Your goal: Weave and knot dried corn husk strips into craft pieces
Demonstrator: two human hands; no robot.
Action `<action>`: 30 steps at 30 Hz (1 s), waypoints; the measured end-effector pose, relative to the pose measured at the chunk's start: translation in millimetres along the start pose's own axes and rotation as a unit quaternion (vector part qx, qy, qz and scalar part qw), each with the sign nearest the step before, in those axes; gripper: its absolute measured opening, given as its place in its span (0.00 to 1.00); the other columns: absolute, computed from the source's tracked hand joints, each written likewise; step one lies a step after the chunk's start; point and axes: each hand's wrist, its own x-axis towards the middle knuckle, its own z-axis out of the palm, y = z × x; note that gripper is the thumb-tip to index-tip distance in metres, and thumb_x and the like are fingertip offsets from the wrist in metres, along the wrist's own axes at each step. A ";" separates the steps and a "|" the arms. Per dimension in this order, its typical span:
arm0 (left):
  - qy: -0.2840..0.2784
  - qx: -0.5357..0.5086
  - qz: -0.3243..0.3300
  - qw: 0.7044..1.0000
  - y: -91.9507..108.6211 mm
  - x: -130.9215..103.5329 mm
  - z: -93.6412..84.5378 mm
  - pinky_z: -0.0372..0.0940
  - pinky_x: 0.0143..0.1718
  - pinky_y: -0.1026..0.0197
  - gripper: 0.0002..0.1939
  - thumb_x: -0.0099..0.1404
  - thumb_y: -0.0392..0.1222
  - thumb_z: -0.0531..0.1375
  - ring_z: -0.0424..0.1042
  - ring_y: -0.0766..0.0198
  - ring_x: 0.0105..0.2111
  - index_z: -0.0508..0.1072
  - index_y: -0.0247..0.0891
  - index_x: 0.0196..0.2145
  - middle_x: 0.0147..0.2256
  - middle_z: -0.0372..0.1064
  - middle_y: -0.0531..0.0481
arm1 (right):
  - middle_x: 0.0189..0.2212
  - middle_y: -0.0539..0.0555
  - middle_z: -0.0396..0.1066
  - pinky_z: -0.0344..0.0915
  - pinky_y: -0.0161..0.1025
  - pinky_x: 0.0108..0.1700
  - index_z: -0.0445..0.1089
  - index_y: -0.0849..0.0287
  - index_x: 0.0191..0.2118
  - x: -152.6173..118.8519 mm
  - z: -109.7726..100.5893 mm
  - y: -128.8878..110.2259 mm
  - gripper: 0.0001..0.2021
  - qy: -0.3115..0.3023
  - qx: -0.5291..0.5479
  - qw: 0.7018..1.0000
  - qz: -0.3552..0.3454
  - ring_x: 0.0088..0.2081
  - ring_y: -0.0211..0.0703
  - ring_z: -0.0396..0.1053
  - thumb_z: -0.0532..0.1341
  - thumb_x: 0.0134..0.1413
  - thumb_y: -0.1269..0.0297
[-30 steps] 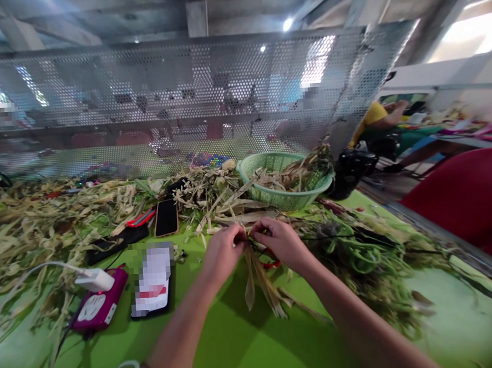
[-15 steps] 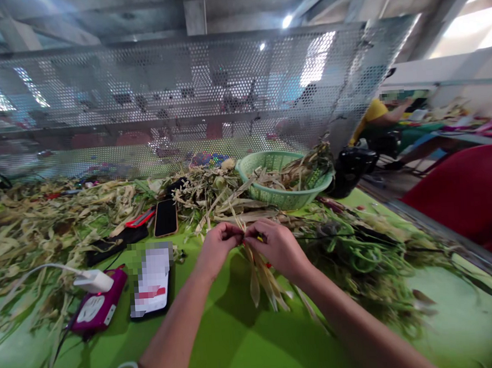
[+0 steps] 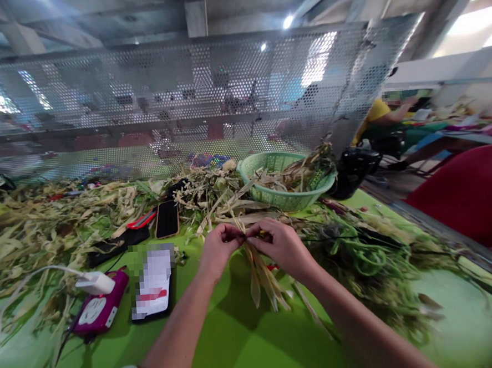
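Over the green table (image 3: 243, 350), both hands meet at a small bundle of dried husk strips (image 3: 262, 277). My left hand (image 3: 220, 249) is closed, thumb and forefinger pinching the top of the bundle. My right hand (image 3: 277, 243) pinches the same spot from the other side, fingertips almost touching those of the left. Pale strip ends hang down below the fingers, and thin stems poke up above them. A bit of red shows beside the strips under the right hand. Whatever fine piece lies between the fingertips is too small to make out.
A green plastic basket (image 3: 291, 198) with dried leaves stands behind the hands. Left are a lit phone (image 3: 154, 284), a dark phone (image 3: 167, 219), a red cutter (image 3: 142, 218) and a purple power socket box (image 3: 99, 309). Tangled green fibres (image 3: 358, 255) lie right; dried husks (image 3: 64, 217) spread far left.
Both hands stay pinched on the husk bundle at nearly the same place, with only slight finger movement. The whole view has shifted very slightly.
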 end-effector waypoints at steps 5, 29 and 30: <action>0.000 0.160 0.093 0.983 4.3 -4.4 4.0 0.65 0.37 0.62 0.06 0.55 0.31 0.61 0.71 0.65 0.32 0.71 0.36 0.32 0.31 0.72 0.51 | 0.33 0.50 0.73 0.63 0.33 0.27 0.69 0.57 0.40 -1.3 11.2 14.4 0.08 -0.045 0.117 0.989 0.073 0.24 0.36 0.68 0.58 0.54 0.66; -0.013 -0.067 0.004 0.998 1.1 -2.9 5.4 0.68 0.37 0.60 0.10 0.52 0.37 0.65 0.72 0.65 0.30 0.71 0.34 0.32 0.28 0.72 0.51 | 0.31 0.53 0.71 0.61 0.35 0.36 0.67 0.57 0.33 -1.7 7.5 6.4 0.04 0.020 -0.099 0.992 -0.072 0.33 0.42 0.68 0.56 0.59 0.68; -0.008 -0.082 -0.007 0.997 1.1 -2.6 5.5 0.68 0.37 0.60 0.11 0.50 0.38 0.67 0.72 0.66 0.29 0.71 0.34 0.32 0.28 0.72 0.51 | 0.30 0.52 0.71 0.62 0.35 0.36 0.67 0.57 0.33 -1.3 7.3 6.2 0.04 0.022 -0.082 0.994 -0.070 0.33 0.42 0.68 0.57 0.58 0.68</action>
